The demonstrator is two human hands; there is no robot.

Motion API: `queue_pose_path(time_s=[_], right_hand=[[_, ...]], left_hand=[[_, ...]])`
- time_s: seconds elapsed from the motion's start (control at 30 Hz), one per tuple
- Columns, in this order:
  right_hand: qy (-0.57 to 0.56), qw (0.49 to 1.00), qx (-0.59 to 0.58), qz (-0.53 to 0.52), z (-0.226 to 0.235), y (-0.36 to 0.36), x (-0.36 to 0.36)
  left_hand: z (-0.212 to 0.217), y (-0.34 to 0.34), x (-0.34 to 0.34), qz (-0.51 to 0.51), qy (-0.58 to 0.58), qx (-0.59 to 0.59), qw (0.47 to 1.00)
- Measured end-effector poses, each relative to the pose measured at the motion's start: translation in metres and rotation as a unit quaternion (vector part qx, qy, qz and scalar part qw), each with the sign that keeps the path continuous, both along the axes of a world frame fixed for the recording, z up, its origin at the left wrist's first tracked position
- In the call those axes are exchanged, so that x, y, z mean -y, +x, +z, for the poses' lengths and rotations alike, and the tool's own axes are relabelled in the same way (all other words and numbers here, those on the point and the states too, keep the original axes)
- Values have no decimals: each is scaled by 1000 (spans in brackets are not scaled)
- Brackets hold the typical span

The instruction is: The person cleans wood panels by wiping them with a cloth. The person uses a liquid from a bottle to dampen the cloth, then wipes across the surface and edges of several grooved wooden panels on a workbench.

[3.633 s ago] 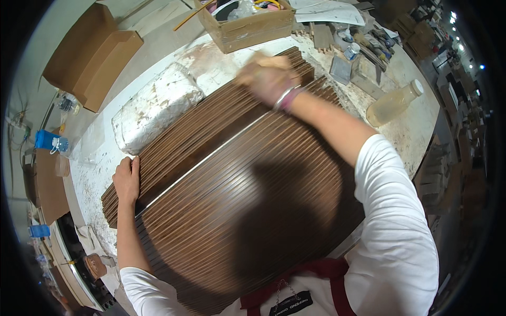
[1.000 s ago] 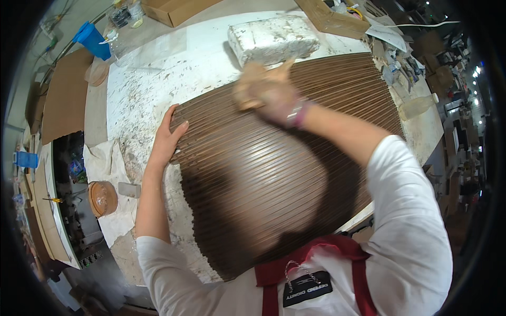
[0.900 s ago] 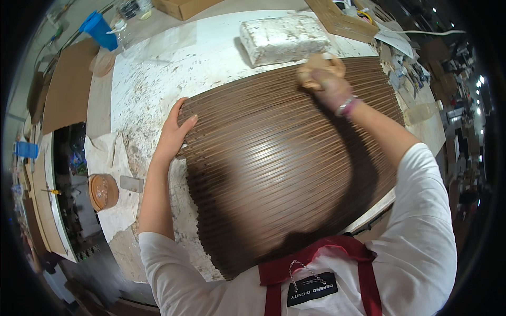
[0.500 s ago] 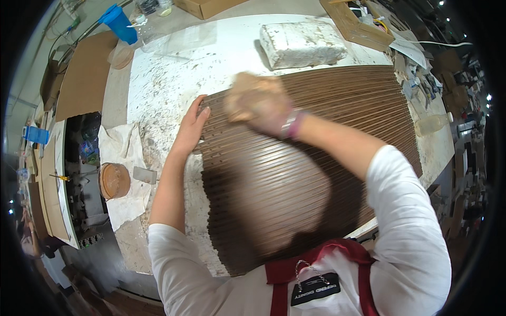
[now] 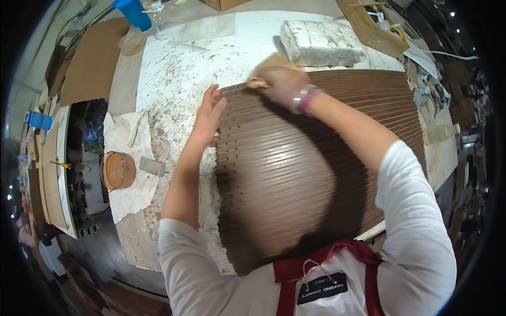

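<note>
A large brown wood-grain panel [image 5: 284, 174] with many parallel grooves lies on the white worktable, a row of small dark holes along its left side. My left hand [image 5: 208, 118] rests at the panel's far left corner, fingers stretched and thumb apart. Near the far edge, my right hand [image 5: 287, 87] is closed on a tan rag [image 5: 270, 62] and presses it to the grooved face. Motion blurs the rag, and the hand covers part of it. Around the right wrist is a pink and clear band [image 5: 303, 99].
Beyond the panel sits a paint-spattered white block [image 5: 321, 45]. On the left, a tub of tan paste [image 5: 118, 170] and a small grey scraper plate [image 5: 152, 166] lie on a white cloth [image 5: 126, 203]. A clear bottle [image 5: 440, 133] lies at the right, below scraps.
My right hand has moved the rag toward the panel's far edge and slightly right. My left hand keeps to the corner, its fingers more raised. The whole view has shifted a little.
</note>
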State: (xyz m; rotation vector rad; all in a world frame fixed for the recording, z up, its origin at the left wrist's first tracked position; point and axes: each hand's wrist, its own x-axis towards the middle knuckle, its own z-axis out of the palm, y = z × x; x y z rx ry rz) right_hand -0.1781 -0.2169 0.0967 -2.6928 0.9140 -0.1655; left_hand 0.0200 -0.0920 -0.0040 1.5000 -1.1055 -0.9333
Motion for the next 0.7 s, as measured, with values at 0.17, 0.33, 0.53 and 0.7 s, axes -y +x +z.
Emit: queue_pose_path(time_s=[0.17, 0.33, 0.53, 0.7], right_hand=[[47, 995, 37, -82, -7, -17, 24], [57, 991, 25, -116, 2, -7, 28], [34, 990, 94, -103, -6, -24, 20], [-86, 995, 29, 35, 17, -51, 54]], left_hand=[[23, -2, 13, -36, 78, 18, 996], [16, 4, 7, -48, 72, 11, 996], [41, 5, 23, -13, 126, -35, 991], [47, -3, 31, -4, 141, -46, 989]])
